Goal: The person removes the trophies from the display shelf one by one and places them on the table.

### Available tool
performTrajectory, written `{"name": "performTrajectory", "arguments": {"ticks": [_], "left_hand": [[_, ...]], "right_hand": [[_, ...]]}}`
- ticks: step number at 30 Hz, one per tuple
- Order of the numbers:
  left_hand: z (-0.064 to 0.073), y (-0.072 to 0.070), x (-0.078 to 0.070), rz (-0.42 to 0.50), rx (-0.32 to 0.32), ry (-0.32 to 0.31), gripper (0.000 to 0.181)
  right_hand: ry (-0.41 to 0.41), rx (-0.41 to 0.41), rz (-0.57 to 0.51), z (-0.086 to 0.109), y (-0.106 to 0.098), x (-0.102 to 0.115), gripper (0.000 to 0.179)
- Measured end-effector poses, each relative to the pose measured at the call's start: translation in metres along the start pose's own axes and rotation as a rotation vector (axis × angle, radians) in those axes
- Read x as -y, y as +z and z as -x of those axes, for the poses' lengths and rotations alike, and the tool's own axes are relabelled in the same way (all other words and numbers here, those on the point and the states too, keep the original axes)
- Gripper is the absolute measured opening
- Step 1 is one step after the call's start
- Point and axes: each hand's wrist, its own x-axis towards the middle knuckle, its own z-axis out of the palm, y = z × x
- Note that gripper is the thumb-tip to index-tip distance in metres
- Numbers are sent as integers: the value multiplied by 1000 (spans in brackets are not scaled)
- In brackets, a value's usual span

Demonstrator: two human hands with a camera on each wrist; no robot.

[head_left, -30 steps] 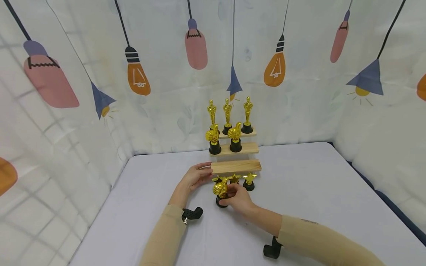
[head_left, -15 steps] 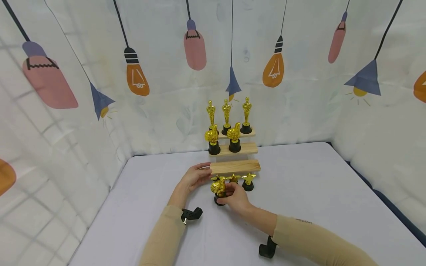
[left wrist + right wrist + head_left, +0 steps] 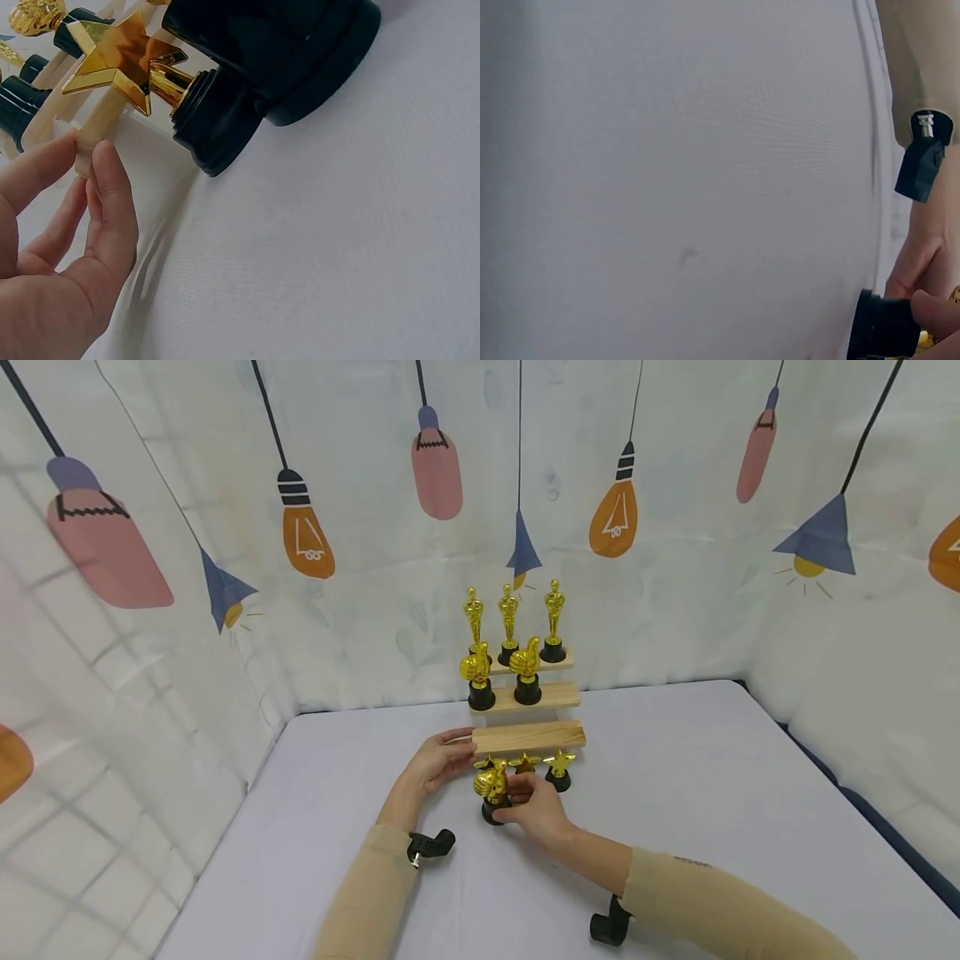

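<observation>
My right hand (image 3: 540, 810) holds a gold thumbs-up trophy (image 3: 491, 783) by its black base, in front of a row of gold star trophies (image 3: 558, 764). The right wrist view shows only that black base (image 3: 885, 326) and some fingers at the lower right corner. At the left end of the lowest wooden shelf board (image 3: 528, 739), my left hand (image 3: 435, 762) pinches the board between thumb and fingers, as the left wrist view shows. A star trophy (image 3: 120, 56) stands just past those fingers. The held trophy partly hides the leftmost star in the head view.
Two thumbs-up trophies (image 3: 527, 668) stand on the middle board (image 3: 562, 695). Behind them, figure trophies (image 3: 553, 618) stand on the top board. The stepped rack is on a white-covered table (image 3: 675, 760), near a printed curtain (image 3: 360, 635).
My right hand and the thumbs-up trophy have shifted very slightly toward the rack. My left hand stays at the board's end. The head view has moved a little.
</observation>
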Motion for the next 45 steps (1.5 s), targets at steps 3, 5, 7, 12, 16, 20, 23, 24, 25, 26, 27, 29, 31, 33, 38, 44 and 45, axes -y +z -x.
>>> {"name": "performTrajectory", "arguments": {"ticks": [3,5,7,12,16,20,23,24,25,26,27,29,31,33,38,44,45], "left_hand": [[-1,-1,1,2,0,0,50],[-1,-2,1,4,1,2,50],[-1,-2,1,13,3,1,50],[0,-3,1,13,4,-1,51],[0,-2,1,5,2,-1,51],[0,-1,1,-3,0,-3,51],[1,0,1,-5,-4,-2,51],[1,0,1,-5,-6,-2,51],[1,0,1,-1,-8,-3,51],[1,1,1,-1,-11,-2,51],[1,1,1,2,-12,-2,51],[1,1,1,3,-11,-1,51],[1,1,1,5,-10,2,51],[1,1,1,7,-8,0,51],[2,1,1,12,-15,-6,51],[2,2,-1,-8,-19,4,50],[1,2,-1,-12,-17,3,50]], "right_hand": [[-8,-1,-31,2,-2,2,51],[-8,0,-54,5,-4,2,50],[-5,5,-84,7,-6,3,49],[3,6,-147,11,-14,4,48],[-2,-2,-184,12,-23,4,46],[-17,-8,-241,12,-33,1,44],[-28,-5,-258,15,-41,0,44],[-30,-2,-255,16,-43,1,44],[-34,4,-253,18,-45,2,44],[-36,8,-249,19,-47,4,44],[-39,13,-249,21,-49,6,44],[-46,18,-253,22,-53,11,42],[-56,20,-267,23,-58,17,40],[-69,23,-266,24,-62,23,38],[-109,43,-249,23,-72,36,38],[-117,34,-245,14,-85,51,40],[-116,30,-241,12,-87,53,40]]}}
